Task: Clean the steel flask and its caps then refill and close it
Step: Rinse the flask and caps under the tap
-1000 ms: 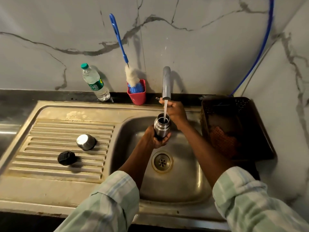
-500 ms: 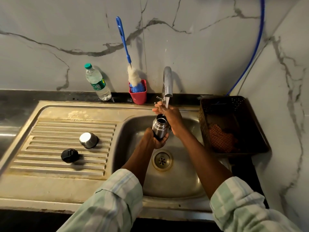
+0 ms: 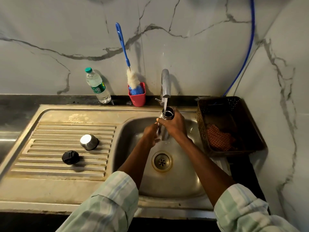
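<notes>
basin (image 3: 175,181) front – open above drain (image 3: 161,161) | rear – blocked by tap (image 3: 165,84), flask (image 3: 167,114) | right: basket (image 3: 234,153) | drainboard (image 3: 50,166): steel cap (image 3: 89,142), black cap (image 3: 70,157)

Both forearms outstretched, right hand (image 3: 173,125) with fingers curled tight, left hand (image 3: 151,133) (partly blurred) just beside it.

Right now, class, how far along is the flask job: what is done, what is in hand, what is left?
Done: both caps are off, the steel cap and black cap lying on the drainboard. In hand: the right hand grips the flask under the running tap, with the left hand lower down. Left: closing it; whether the caps are cleaned cannot be told.
</notes>
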A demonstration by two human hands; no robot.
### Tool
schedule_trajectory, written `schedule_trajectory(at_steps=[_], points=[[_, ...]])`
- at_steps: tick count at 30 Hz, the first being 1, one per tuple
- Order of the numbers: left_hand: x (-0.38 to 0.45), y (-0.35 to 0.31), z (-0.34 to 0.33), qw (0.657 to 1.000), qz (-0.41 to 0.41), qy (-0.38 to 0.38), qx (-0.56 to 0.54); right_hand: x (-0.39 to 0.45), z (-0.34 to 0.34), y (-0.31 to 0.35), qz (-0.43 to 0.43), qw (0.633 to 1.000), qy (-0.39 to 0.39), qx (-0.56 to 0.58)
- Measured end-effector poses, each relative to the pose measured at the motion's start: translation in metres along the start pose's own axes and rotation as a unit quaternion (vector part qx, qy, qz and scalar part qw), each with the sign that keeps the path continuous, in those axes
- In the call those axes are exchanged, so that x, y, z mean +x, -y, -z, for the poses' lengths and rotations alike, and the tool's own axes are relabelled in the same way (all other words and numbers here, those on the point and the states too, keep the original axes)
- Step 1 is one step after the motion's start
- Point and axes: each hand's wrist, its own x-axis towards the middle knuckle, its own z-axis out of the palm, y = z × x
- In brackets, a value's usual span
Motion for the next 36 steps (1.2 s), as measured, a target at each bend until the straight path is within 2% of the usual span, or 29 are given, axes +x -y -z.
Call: schedule_trajectory(at_steps=[1,3,5,7,9,11,15,17,20,23,26,30,32,34,36], points=[[0.0,0.0,0.002,0.998,-0.061,-0.026,0.013,0.0,-0.001,0.001,-0.007,1.0,0.008,-0.006],[-0.003,-0.001,0.004,0.988,-0.152,-0.018,0.024,-0.001,-0.006,-0.002,-0.01,1.0,0.002,-0.015],[-0.01,-0.005,0.007,0.979,-0.201,0.011,0.021,-0.002,-0.012,-0.003,0.005,1.0,-0.03,-0.003],[-0.009,-0.006,0.01,0.973,-0.228,0.013,0.035,-0.003,-0.017,-0.004,0.003,0.999,-0.024,-0.035],[-0.004,-0.003,0.015,0.971,-0.232,0.016,0.058,-0.005,-0.02,-0.007,-0.006,0.999,-0.022,-0.048],[0.001,-0.003,0.018,0.968,-0.235,0.03,0.088,-0.005,-0.02,-0.006,0.021,0.999,-0.045,-0.014],[0.004,0.003,0.023,0.962,-0.24,0.043,0.123,-0.005,-0.022,-0.005,-0.005,0.997,-0.021,-0.069],[0.002,0.002,0.024,0.959,-0.244,0.054,0.134,-0.004,-0.024,-0.001,0.017,0.998,-0.038,-0.048],[0.001,0.006,0.029,0.958,-0.236,0.068,0.146,-0.005,-0.023,0.002,0.01,0.998,-0.003,-0.061],[-0.001,0.004,0.031,0.952,-0.24,0.093,0.167,-0.002,-0.023,0.003,0.016,0.998,-0.048,-0.033],[-0.005,0.003,0.031,0.951,-0.23,0.119,0.172,-0.001,-0.024,0.001,-0.028,0.996,-0.035,-0.072],[-0.013,-0.001,0.025,0.941,-0.224,0.158,0.2,-0.001,-0.023,0.007,-0.003,0.996,-0.063,-0.056],[-0.011,0.001,0.024,0.939,-0.217,0.165,0.21,-0.001,-0.023,0.007,-0.034,0.997,-0.05,-0.05],[-0.012,0.001,0.022,0.941,-0.216,0.163,0.204,-0.001,-0.024,0.005,-0.011,0.997,-0.076,-0.03],[-0.014,0.001,0.021,0.94,-0.23,0.145,0.207,-0.001,-0.022,0.008,-0.007,0.997,-0.065,-0.045]])
